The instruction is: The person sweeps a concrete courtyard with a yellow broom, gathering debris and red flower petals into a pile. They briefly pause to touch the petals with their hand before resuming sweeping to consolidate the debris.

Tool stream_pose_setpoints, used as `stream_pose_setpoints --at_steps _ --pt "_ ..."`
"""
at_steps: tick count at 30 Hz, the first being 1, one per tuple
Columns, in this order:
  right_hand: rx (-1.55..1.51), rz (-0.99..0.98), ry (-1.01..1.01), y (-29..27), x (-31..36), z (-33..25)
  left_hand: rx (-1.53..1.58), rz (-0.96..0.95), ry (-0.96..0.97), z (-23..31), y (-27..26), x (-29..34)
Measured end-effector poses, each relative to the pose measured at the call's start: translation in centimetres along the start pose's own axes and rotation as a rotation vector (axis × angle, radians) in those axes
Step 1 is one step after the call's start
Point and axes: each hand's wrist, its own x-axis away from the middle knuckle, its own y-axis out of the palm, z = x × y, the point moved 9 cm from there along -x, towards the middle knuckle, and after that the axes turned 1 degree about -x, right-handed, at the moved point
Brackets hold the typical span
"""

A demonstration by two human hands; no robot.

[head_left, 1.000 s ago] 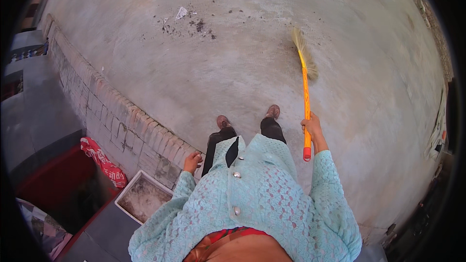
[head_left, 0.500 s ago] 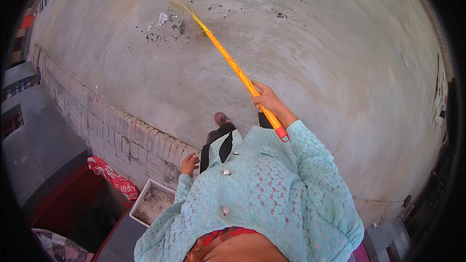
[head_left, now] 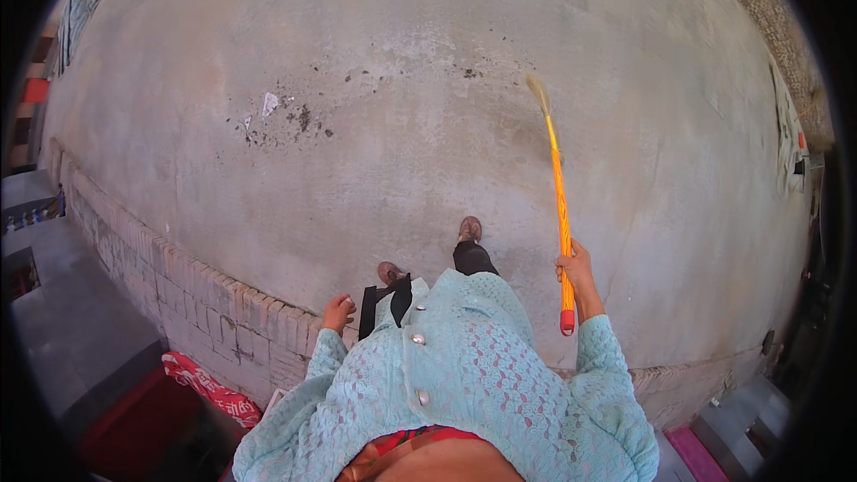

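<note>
My right hand [head_left: 577, 270] is wrapped round the orange handle of a broom [head_left: 561, 205], just above its red end cap. The broom points away from me, its pale straw bristles [head_left: 538, 94] over the concrete floor and to the right of the scattered debris. Dark crumbs of dirt [head_left: 305, 118] and a white scrap of paper [head_left: 270, 103] lie on the floor ahead and to the left. Low at my left side hangs my left hand [head_left: 337, 313], empty, with its fingers loosely bent and apart.
A low brick edging [head_left: 205, 290] runs along the left, with a red printed cloth [head_left: 210, 388] below it. More dark specks [head_left: 469, 72] trail across the concrete floor [head_left: 402, 170]. My shoes [head_left: 470, 229] stand close ahead of me.
The broom has swung from the debris pile over to the right, and my right hand has moved right with it. My right shoe has come into view; the left hand stays low and empty.
</note>
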Motion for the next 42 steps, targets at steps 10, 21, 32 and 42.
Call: stream_pose_setpoints --at_steps 10,21,32,42 --pt "-0.078 -0.103 0.197 -0.9 -16.4 1.5 -0.048 0.072 0.078 7.4 2.7 2.2" --pt "-0.024 -0.715 0.030 18.9 -14.4 -8.6 -0.285 0.078 0.126 9.1 7.0 5.6" --pt "0.231 -0.613 -0.182 15.3 -11.6 -20.1 -0.003 0.016 -0.022 14.5 8.7 -6.3" --pt "0.023 -0.010 -0.026 -1.1 -14.0 -22.3 -0.083 -0.123 0.082 29.8 14.4 -11.1"
